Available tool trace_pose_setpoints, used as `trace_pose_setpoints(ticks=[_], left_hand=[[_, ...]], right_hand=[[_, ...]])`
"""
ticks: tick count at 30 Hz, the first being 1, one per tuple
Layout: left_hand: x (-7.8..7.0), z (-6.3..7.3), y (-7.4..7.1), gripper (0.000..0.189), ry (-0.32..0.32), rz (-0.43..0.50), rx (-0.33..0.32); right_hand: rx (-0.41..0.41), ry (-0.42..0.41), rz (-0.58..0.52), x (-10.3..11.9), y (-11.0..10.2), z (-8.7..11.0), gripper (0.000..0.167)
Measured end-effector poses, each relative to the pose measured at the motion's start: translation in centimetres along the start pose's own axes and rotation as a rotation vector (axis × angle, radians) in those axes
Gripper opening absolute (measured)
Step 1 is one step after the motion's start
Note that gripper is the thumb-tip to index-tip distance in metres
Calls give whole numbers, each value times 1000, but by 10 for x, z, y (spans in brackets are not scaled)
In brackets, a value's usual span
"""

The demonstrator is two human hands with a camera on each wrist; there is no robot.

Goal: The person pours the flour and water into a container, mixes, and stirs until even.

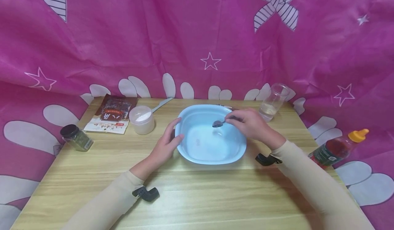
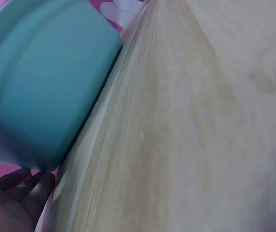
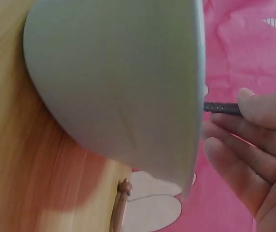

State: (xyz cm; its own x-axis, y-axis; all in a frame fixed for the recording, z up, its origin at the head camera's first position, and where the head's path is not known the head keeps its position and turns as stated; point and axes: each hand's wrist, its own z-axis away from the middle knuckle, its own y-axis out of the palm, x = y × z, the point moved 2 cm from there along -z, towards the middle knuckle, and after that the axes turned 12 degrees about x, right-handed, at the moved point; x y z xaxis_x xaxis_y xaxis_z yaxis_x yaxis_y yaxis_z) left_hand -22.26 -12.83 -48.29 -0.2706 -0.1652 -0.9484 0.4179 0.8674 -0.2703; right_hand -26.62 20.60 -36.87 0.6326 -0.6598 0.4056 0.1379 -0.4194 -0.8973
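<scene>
A light blue plastic basin (image 1: 198,156) stands mid-table, with what looks like clear liquid in it. My left hand (image 1: 163,147) holds it at the left side, thumb at the rim; the left wrist view shows fingertips (image 2: 43,181) against the outer wall near the bottom. Above the basin's right part, my right hand (image 1: 250,122) pinches a small dark spoon (image 1: 218,124) by its handle. Its bowl hangs inside the rim, above the basin's floor. From the right wrist, only the ridged black handle (image 3: 222,108) shows; the basin wall hides the bowl.
Left of the basin stand a tub of white powder (image 1: 142,122), a brown-and-white packet (image 1: 112,115), a pale blue knife-like tool (image 1: 162,104) and a dark-lidded jar (image 1: 77,139). On the right are a clear cup with liquid (image 1: 271,106) and a yellow-capped sauce bottle (image 1: 333,149). A pink curtain (image 1: 184,35) hangs behind.
</scene>
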Motion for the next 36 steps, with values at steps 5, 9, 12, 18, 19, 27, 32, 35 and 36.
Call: trace_pose_setpoints(ticks=[5, 9, 12, 18, 19, 27, 32, 35, 36], left_hand=[[2, 0, 0, 65, 1, -1, -4], [1, 0, 0, 65, -1, -4, 2], [1, 0, 0, 65, -7, -8, 9], [1, 0, 0, 65, -8, -11, 7], [1, 0, 0, 65, -11, -13, 5], [1, 0, 0, 65, -4, -5, 4], [1, 0, -1, 65, -1, -13, -2], [2, 0, -1, 65, 1, -20, -5], [2, 0, -1, 65, 2, -21, -6]], right_hand=[[-62, -37, -23, -7, -2, 12, 15], [-113, -51, -48, -13, -6, 23, 19], [-160, -70, -66, -18, -10, 31, 22], [-258, -84, -103, -29, -17, 46, 24], [-269, -82, -111, -31, -18, 48, 25], [-354, 0, -233, -41, -28, 70, 23], [-379, 78, -387, -54, -35, 81, 18], [-396, 144, -390, -63, -36, 87, 18], [-399, 172, -368, -67, -36, 89, 18]])
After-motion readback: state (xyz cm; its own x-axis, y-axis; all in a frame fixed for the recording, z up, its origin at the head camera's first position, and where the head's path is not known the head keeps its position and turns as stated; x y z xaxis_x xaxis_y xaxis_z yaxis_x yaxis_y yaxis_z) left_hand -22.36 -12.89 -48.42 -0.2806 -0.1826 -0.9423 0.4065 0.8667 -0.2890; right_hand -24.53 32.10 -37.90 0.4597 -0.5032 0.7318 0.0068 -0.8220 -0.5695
